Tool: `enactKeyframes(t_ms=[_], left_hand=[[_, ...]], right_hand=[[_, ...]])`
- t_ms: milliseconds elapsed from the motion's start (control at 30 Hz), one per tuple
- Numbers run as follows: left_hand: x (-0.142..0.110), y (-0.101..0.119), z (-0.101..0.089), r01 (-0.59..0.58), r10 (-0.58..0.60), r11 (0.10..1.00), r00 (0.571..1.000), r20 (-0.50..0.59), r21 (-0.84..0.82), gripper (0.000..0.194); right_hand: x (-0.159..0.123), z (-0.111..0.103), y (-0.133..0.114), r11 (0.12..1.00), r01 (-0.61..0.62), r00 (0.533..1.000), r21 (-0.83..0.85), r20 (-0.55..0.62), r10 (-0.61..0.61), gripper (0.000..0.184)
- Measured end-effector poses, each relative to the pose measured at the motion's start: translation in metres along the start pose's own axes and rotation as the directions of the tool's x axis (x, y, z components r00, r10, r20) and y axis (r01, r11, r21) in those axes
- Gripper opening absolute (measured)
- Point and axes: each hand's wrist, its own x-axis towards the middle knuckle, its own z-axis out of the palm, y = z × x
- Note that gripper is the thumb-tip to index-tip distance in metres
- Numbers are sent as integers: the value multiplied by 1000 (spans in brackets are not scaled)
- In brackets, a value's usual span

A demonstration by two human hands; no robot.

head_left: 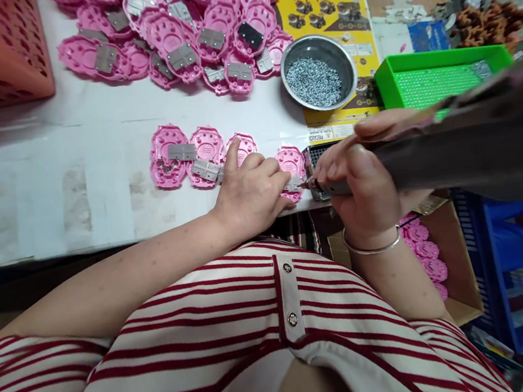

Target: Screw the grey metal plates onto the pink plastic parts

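My left hand (251,191) lies low over the table, its index finger stretched onto a pink plastic casing (246,142). Its thumb and other fingertips close at the left edge of another pink plastic casing (289,159), which bears a grey metal plate (294,183). In my right hand (368,189) is a long dark power screwdriver (456,150), blurred towards its rear. The screwdriver's thin tip meets the right side of that plate. Further left lie two casings with plates, a left one (170,169) and a middle one (207,140).
A heap of pink casings (165,33) fills the back. Behind my right hand stand a metal bowl of small screws (321,103) and a green tray (445,59). A small dark perforated box (316,152) sits by the screwdriver tip. An orange basket (31,71) is far left.
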Motion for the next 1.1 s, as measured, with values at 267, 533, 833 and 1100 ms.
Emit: enactKeyframes(t_ms=[267, 533, 833, 1100], left_hand=[[-3, -1, 0, -4, 4, 1000, 1000, 11, -11, 21], [-4, -2, -1, -18, 18, 1000, 1000, 17, 10, 27], [-7, -2, 0, -4, 3, 999, 1000, -22, -34, 22], [-5, -2, 0, 42, -43, 995, 999, -13, -86, 24]], right_hand=[[11, -29, -23, 971, 238, 907, -18, -352, -229, 17], [7, -48, 2, 938, 341, 880, -68, -328, -344, 20], [4, -49, 3, 963, 255, 891, -93, -364, -271, 21], [11, -36, -15, 951, 304, 886, -52, -351, -303, 11]])
